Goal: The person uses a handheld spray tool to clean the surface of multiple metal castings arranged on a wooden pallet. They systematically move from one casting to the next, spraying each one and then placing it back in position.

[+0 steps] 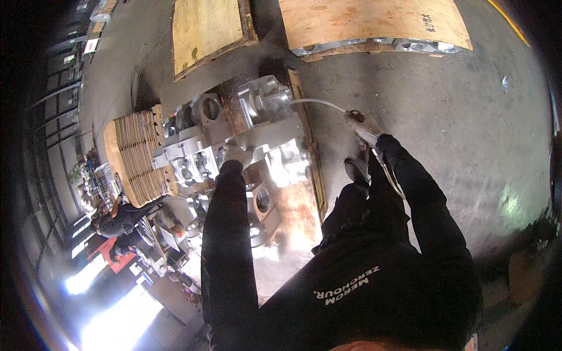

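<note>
My right hand [367, 127], in a pale glove, is closed around the handle of an air blow gun [353, 115]. From it a thin, pale, curved nozzle tube [319, 102] reaches left to a machined metal casting [264, 100] with rounded recesses. An air hose [389, 171] trails from the gun down past my right forearm. My left hand [237, 154], gloved too, is on or against the grey metal castings in the middle of the pallet [303, 205]. Its fingers are too blurred against the metal to make out their grip. Bright glare washes out a nearby casting [287, 162].
More castings with round bores [261, 200] stand on the pallet near my left arm. Slatted wooden panels [139, 155] are stacked at left. Two board-topped crates [208, 32] [374, 23] lie beyond, one with metal parts beneath. Another person [120, 225] is at far left.
</note>
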Action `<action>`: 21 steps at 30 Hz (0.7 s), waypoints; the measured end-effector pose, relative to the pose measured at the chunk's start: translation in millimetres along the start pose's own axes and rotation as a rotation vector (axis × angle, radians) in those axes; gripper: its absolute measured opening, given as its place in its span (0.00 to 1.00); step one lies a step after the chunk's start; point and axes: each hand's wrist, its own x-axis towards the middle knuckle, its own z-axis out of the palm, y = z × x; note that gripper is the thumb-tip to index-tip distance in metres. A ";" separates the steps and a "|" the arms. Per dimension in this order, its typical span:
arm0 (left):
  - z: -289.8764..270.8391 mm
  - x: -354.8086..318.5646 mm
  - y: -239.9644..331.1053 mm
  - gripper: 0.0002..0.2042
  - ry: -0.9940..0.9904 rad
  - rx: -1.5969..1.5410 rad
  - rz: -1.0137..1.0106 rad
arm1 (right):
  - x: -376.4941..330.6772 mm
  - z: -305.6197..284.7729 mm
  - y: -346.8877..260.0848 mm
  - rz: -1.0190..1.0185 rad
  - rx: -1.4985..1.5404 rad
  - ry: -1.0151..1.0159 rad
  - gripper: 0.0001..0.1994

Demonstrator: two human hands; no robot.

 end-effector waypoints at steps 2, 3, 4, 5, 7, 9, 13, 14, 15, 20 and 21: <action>-18.3 -8.7 21.1 0.57 -0.037 -0.007 -0.008 | 28.3 -12.9 39.1 -0.294 -0.025 0.150 0.16; -24.1 -9.5 25.9 0.57 -0.090 -0.036 -0.009 | 38.5 -17.0 48.4 -0.447 -0.137 0.228 0.14; -26.1 -10.0 26.8 0.57 -0.145 -0.066 -0.016 | 46.4 -16.8 50.1 -0.387 -0.131 0.192 0.14; -10.6 1.3 13.3 0.58 -0.056 -0.001 0.009 | 55.8 -10.8 46.2 -0.337 -0.123 0.147 0.14; 11.4 24.6 -13.4 0.59 -0.095 0.011 -0.057 | 60.5 4.0 16.7 -0.443 -0.310 0.160 0.14; 12.0 27.5 -6.4 0.60 -0.034 0.033 -0.020 | 75.6 5.8 5.9 -0.621 -0.483 0.252 0.14; 23.2 34.7 -20.4 0.61 0.014 0.056 0.003 | 83.2 12.0 1.5 -0.708 -0.729 0.321 0.13; 12.3 22.4 -2.2 0.61 0.031 0.056 0.006 | 83.8 7.0 4.0 -0.750 -0.713 0.350 0.13; 6.1 20.8 9.3 0.61 0.022 0.053 0.015 | 83.0 5.6 7.5 -0.774 -0.880 0.375 0.13; 5.3 7.4 -2.8 0.61 -0.031 0.029 -0.038 | 47.1 9.5 -64.7 -0.605 -0.795 0.307 0.15; 7.8 8.1 -3.9 0.61 -0.005 0.016 -0.055 | 50.0 8.0 -61.3 -0.603 -0.885 0.267 0.16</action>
